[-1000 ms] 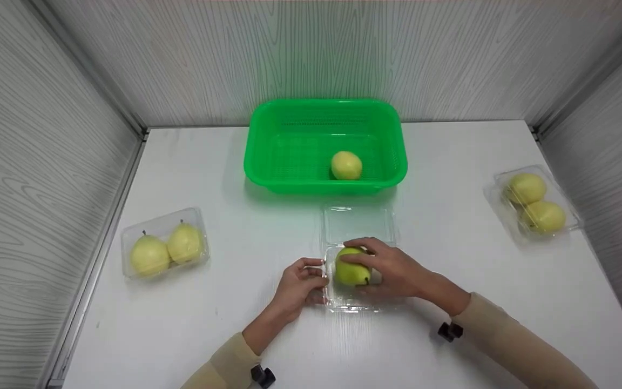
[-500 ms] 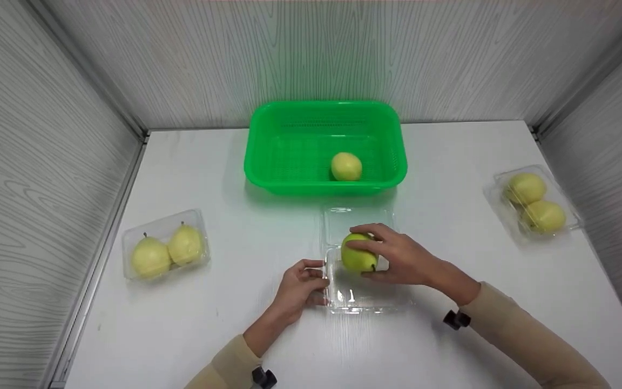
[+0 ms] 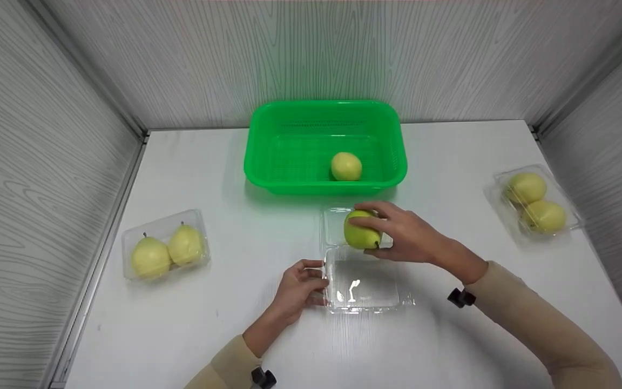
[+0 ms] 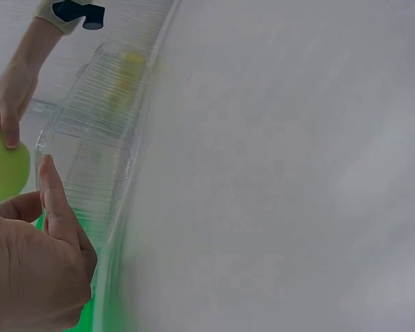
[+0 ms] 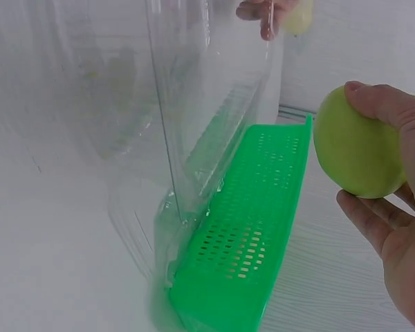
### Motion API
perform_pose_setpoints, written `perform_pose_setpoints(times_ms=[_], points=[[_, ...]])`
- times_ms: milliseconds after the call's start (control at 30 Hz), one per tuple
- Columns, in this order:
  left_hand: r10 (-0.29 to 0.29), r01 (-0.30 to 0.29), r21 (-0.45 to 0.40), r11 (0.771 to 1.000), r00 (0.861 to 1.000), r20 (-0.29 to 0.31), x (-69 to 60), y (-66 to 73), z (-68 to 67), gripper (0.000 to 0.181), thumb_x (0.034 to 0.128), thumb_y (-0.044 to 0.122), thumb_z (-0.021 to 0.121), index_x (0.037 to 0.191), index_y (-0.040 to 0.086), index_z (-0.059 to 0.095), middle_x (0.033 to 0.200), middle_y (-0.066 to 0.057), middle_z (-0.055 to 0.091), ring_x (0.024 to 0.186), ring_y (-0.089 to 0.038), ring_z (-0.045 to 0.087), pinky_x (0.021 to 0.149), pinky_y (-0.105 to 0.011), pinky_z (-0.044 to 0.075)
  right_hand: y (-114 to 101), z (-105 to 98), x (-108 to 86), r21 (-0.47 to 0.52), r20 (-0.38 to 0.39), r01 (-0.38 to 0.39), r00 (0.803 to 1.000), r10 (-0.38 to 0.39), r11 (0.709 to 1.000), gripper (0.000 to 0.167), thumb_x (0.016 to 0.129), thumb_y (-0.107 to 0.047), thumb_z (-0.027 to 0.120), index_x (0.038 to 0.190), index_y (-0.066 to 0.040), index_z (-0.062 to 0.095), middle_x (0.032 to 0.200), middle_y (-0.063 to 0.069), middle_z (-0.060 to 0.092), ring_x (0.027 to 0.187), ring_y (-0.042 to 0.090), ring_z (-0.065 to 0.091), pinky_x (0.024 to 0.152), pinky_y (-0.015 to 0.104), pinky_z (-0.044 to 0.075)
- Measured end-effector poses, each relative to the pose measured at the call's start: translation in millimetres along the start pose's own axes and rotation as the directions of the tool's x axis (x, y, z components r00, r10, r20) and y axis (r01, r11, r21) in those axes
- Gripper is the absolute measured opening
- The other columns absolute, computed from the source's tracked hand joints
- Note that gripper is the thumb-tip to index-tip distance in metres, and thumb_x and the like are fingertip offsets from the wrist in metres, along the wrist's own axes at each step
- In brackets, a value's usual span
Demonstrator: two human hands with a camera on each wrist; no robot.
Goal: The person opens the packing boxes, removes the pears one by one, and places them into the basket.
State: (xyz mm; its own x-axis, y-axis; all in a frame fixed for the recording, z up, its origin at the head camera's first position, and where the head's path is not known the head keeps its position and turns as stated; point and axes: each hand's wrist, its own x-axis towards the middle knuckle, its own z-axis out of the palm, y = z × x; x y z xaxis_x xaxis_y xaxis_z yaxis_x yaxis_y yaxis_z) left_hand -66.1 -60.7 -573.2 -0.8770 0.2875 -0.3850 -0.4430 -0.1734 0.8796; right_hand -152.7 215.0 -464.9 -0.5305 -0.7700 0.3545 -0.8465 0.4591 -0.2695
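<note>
My right hand (image 3: 411, 235) grips a green pear (image 3: 361, 231), thumb on one side and fingers on the other, stem toward me. In the right wrist view the pear (image 5: 360, 145) is held up off the table. Below lies an open clear plastic clamshell box (image 3: 365, 283), its lid folded back toward the basket. With thumb and fingers, my left hand (image 3: 297, 289) holds the box's left edge; in the left wrist view a finger lies along the clear wall (image 4: 90, 159). No fruit is in the box.
A green basket (image 3: 325, 187) with one pale yellow pear (image 3: 346, 166) stands at the back. Closed clear boxes with two pears each lie at left (image 3: 166, 248) and right (image 3: 538, 202). Wood-grain panels (image 3: 322, 54) wall in the table.
My right hand has lifted the pear from the box's base and carried it away from me, over the lid. My left hand has stayed at the box's edge.
</note>
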Motion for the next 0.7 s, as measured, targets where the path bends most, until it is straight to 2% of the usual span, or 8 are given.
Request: perform_pose_setpoints(times_ms=[433, 700], points=[[-0.007, 0.007, -0.009, 1.0, 1.0, -0.019, 0.2, -0.7, -0.4, 0.051, 0.0911, 0.001, 0.071, 0.138, -0.004, 0.052, 0.102, -0.004, 0.062, 0.074, -0.012, 0.069, 0.06, -0.026, 0.064, 18.8, -20.3, 25.2, 0.039, -0.033, -0.027, 0.999, 0.028, 0.999, 0.069, 0.08, -0.02, 0.094, 0.141, -0.018, 0.062, 0.146, 0.018, 0.057, 0.128, 0.04, 0.066, 0.095, 0.053, 0.064], [-0.012, 0.011, -0.023, 1.0, 1.0, -0.004, 0.3, 1.0, -0.3, 0.051, 0.0919, 0.0, 0.069, 0.139, -0.004, 0.051, 0.102, -0.003, 0.062, 0.076, -0.011, 0.068, 0.061, -0.025, 0.064, 33.7, -27.6, 41.9, 0.034, -0.048, -0.041, 0.998, 0.042, 0.999, 0.066, 0.083, -0.023, 0.092, 0.141, -0.018, 0.061, 0.148, 0.018, 0.057, 0.132, 0.04, 0.062, 0.098, 0.055, 0.062]])
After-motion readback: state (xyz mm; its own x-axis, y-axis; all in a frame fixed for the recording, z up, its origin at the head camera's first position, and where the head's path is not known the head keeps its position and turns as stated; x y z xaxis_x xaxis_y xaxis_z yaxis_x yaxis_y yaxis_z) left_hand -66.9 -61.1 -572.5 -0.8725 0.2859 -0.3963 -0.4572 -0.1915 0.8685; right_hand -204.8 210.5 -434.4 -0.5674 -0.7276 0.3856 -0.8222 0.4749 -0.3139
